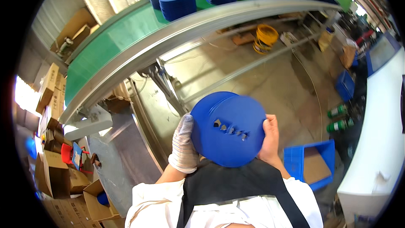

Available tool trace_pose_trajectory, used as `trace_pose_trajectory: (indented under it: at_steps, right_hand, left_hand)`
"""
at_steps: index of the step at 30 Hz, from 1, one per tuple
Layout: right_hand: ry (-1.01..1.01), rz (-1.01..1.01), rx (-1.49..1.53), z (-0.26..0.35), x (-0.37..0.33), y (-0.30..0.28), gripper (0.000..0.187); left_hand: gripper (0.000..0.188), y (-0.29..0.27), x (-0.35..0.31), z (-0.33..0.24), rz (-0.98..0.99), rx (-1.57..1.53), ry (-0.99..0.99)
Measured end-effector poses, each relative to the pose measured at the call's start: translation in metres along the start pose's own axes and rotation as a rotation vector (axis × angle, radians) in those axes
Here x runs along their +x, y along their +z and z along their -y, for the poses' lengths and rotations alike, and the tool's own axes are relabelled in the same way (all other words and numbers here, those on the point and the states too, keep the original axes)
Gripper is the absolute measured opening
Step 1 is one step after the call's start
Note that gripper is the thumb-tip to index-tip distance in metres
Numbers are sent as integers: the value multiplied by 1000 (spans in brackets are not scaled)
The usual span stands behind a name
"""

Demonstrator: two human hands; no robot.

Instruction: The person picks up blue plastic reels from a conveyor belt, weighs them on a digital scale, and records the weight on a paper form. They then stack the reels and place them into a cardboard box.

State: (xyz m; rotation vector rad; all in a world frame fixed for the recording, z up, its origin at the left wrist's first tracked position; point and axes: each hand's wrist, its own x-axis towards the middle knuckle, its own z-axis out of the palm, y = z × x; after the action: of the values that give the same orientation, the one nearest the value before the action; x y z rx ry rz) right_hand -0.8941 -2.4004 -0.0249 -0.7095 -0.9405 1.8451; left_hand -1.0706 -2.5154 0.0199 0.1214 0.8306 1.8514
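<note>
Far left of the grip, brown cardboard boxes (50, 173) crowd the floor. The left hand (184, 145), in a white knit glove, is clamped on the left rim of a round blue disc (228, 128), held close before the chest; small slots run across its face, slightly blurred. The bare right hand (270, 140) is closed on the opposite rim. Above the grip, a green conveyor belt (114, 42) carries stacks of blue discs (178, 2). Right of it, a blue crate (310, 165) sits on the floor.
</note>
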Motion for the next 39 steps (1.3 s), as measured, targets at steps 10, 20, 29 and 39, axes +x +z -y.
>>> trace_pose_trajectory:
  at_steps: [10,20,29,39]
  right_hand:
    - [52,171,31,-3,216,71,19]
    - [-228,524,-139,22,379,183,40]
    - [-193,1231,-789,95,560,354,36]
    - [-539,1719,-1349,15,657,458,44]
  left_hand:
    - [63,42,141,-24,-60,354,744]
    - [54,47,298,-126,-109,529,1097]
    - [46,30,361,-209,-222,565,1227]
    - [61,43,416,-240,-195,668,790]
